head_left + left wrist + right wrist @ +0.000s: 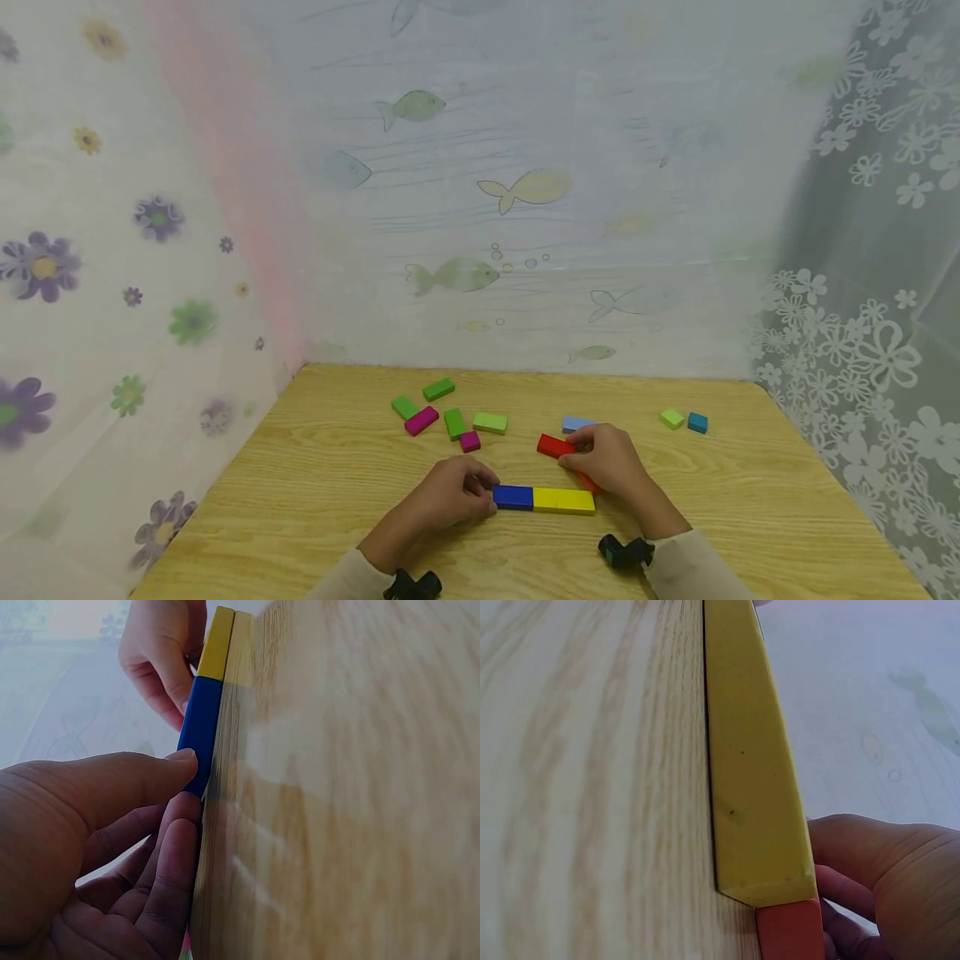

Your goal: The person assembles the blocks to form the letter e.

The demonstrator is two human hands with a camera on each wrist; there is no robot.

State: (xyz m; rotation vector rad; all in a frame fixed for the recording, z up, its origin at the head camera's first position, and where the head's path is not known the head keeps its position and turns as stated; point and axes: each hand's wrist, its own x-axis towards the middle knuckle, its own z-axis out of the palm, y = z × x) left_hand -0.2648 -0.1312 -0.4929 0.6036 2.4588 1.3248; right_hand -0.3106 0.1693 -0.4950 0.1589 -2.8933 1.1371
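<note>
A dark blue block point(513, 497) and a longer yellow block point(564, 501) lie end to end on the table. My left hand point(456, 493) pinches the blue block's left end; in the left wrist view the thumb point(169, 774) lies on it. Behind the yellow block, my right hand point(611, 458) has its thumb and finger around the right end of a red block point(553, 447). Partly covered by that hand is an orange-red block point(590, 482), close to the yellow one's right end. A light blue block point(577, 425) sits just past the right fingers.
Green blocks point(438, 389) and magenta blocks point(422, 421) are scattered at the back left, with a light green block point(490, 423) beside them. At the back right are a small lime block point(672, 418) and a blue block point(697, 422). Printed curtains enclose the wooden table point(315, 483).
</note>
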